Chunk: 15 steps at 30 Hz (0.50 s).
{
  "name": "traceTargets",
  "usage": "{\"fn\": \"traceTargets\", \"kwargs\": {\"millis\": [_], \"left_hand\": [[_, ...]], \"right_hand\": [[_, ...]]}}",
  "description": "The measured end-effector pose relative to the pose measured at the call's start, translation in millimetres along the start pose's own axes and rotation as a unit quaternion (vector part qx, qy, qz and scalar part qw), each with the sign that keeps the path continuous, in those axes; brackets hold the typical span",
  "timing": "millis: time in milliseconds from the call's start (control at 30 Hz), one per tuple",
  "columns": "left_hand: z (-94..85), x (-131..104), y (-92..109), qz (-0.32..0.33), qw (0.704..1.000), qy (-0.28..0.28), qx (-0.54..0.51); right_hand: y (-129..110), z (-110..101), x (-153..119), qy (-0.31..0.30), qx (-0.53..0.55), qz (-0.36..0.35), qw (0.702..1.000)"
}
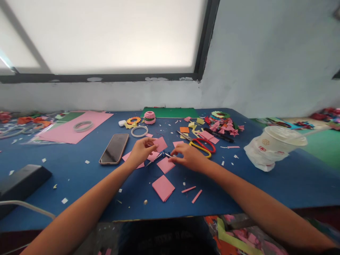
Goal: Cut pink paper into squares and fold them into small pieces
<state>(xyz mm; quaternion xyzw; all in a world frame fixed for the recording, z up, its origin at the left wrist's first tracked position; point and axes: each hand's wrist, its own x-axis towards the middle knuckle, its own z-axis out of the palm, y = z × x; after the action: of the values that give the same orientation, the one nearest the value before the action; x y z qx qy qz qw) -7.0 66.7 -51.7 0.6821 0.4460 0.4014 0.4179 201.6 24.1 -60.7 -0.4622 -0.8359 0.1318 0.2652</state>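
My left hand [143,150] pinches a small pink paper square [160,144] between thumb and fingers at the middle of the blue table. To its right, my right hand [187,156] has its fingers curled beside a small pair of scissors with blue parts [164,154]; what its fingertips hold, if anything, is too small to make out. Just below the hands lie a pink square [165,165] and a folded pink stack [163,188]. Red and yellow scissors [203,146] rest behind my right hand.
On the blue table [79,180] are a phone [114,148], a tape roll [139,131], large pink sheets [71,127] and a black box [22,186] at left. A bagged cup [273,145] stands at right. Paper ornaments [223,124] and scraps lie towards the back.
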Motion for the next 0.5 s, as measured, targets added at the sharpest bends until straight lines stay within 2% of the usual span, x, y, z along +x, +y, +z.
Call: {"fn": "traceTargets", "kwargs": {"millis": [100, 167, 333, 500], "left_hand": [[1.6, 1.6, 0.6, -0.004, 1.000, 0.007, 0.004], [4.8, 6.2, 4.1, -0.007, 1.000, 0.003, 0.012], [19.0, 37.6, 18.3, 0.015, 0.996, -0.016, 0.086], [28.0, 76.0, 18.9, 0.085, 0.971, -0.005, 0.223]], "right_hand": [[-20.2, 9.4, -7.3, 0.000, -0.130, -0.005, 0.991], [-26.7, 14.5, -10.1, 0.004, -0.165, -0.013, 0.986], [-28.2, 18.8, -10.0, -0.026, -0.153, -0.025, 0.988], [-30.6, 22.7, -10.3, -0.009, -0.164, -0.005, 0.986]]}}
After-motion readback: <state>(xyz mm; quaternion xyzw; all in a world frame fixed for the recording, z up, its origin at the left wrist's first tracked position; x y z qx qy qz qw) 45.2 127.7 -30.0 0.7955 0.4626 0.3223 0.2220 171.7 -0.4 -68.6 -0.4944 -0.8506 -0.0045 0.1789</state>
